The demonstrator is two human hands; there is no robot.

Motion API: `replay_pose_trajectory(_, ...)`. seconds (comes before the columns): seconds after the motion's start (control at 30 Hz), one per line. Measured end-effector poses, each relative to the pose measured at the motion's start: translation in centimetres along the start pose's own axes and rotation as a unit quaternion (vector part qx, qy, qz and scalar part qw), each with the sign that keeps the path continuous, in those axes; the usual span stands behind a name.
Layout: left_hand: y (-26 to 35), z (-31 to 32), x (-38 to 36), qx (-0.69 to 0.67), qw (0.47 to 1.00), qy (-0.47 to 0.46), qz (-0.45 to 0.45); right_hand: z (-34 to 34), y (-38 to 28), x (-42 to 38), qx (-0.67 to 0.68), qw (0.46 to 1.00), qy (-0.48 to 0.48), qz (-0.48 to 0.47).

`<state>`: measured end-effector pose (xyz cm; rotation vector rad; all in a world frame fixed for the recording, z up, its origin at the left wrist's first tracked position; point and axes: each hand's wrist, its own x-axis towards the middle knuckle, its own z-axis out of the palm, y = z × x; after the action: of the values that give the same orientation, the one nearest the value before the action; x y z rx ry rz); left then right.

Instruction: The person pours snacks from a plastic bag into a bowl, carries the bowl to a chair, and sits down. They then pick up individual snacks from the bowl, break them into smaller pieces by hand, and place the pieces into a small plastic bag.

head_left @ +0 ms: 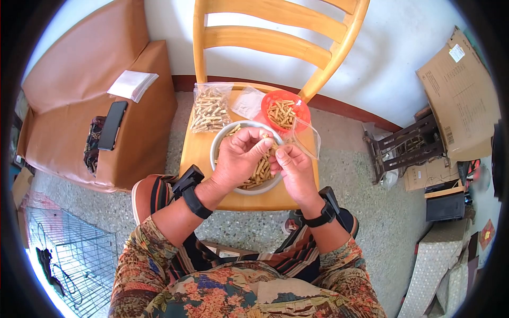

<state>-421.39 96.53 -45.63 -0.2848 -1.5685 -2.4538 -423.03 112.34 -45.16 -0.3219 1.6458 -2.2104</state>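
Over a pale grey bowl (260,189) on the chair seat, my two hands are close together, fingertips almost meeting. My left hand (241,159) is closed in a pinch, with the end of a short tan stick (265,136) showing at its fingertips. Thumb and fingers of my right hand (295,170) are pressed together beside it; I cannot tell what they hold. Many loose tan sticks (261,174) lie in the bowl, partly hidden by my hands. Behind it stands a red basket (269,97) holding more sticks. A filled clear plastic bag (210,108) lies at the back left of the seat.
The wooden chair's backrest (270,40) rises behind the seat. An empty clear bag (247,103) lies between the filled bag and basket. Left is a brown sofa (148,106) with a phone (113,125) on its arm. A wire cage (74,254) and cardboard box (458,95) flank the area.
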Motion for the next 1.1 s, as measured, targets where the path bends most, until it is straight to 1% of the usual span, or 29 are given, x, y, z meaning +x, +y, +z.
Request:
replay_pose_trajectory(0.13,-0.4,0.0,0.0,0.017,1.0,0.008,0.02,0.0,0.2,0.0,-0.006,1.0,0.002,-0.001)
replay_pose_trajectory(0.2,-0.2,0.0,0.3,0.007,1.0,-0.005,-0.001,-0.3,0.5,0.1,0.002,1.0,0.004,-0.003)
replay_pose_trajectory(0.33,-0.1,0.6,-0.1,0.027,1.0,-0.011,-0.012,-0.6,1.2,0.4,0.019,1.0,-0.002,-0.004)
replay_pose_trajectory(0.4,-0.2,0.6,-0.2,0.09,0.995,-0.003,0.036,-0.6,1.4,0.5,0.032,0.999,-0.012,0.008)
replay_pose_trajectory(0.47,0.2,0.6,-0.2,0.088,0.996,-0.004,0.024,-0.9,1.6,0.6,0.034,0.999,-0.017,0.004)
replay_pose_trajectory(0.53,0.4,0.4,0.0,0.203,0.974,-0.02,0.102,-1.1,1.8,0.7,0.036,0.999,-0.023,0.002)
replay_pose_trajectory(0.57,0.6,0.3,0.1,0.203,0.974,-0.022,0.099,-1.1,1.8,0.7,0.043,0.998,-0.034,0.001)
replay_pose_trajectory(0.63,1.2,0.3,0.3,0.268,0.952,-0.053,0.139,-1.1,1.7,0.7,0.051,0.998,-0.042,0.0)
replay_pose_trajectory(0.77,1.3,0.1,0.5,0.298,0.939,-0.064,0.157,-0.7,1.5,0.6,0.045,0.998,-0.038,0.01)
replay_pose_trajectory(0.83,1.1,0.3,0.4,0.287,0.944,-0.036,0.16,-0.6,1.5,0.6,0.032,0.999,-0.037,0.007)
replay_pose_trajectory(0.87,1.2,0.5,0.3,0.287,0.944,-0.038,0.16,-0.5,1.6,0.6,0.035,0.999,-0.029,0.008)
replay_pose_trajectory(0.93,1.5,1.0,0.1,0.212,0.976,0.006,0.053,-0.3,1.7,0.5,0.038,0.999,-0.022,0.008)
replay_pose_trajectory(0.97,1.4,1.1,0.1,0.212,0.976,0.007,0.054,-0.3,1.7,0.4,0.035,0.999,-0.018,0.008)
replay_pose_trajectory(1.03,1.1,1.0,-0.1,0.114,0.993,0.01,0.005,-0.1,1.7,0.4,0.029,0.999,-0.019,0.009)
replay_pose_trajectory(1.07,1.0,0.8,-0.1,0.114,0.993,0.013,0.007,0.1,1.7,0.5,0.022,1.0,-0.014,0.007)
replay_pose_trajectory(1.1,0.8,0.5,-0.1,0.077,0.997,0.005,-0.015,0.2,1.6,0.5,0.015,1.0,-0.009,0.004)
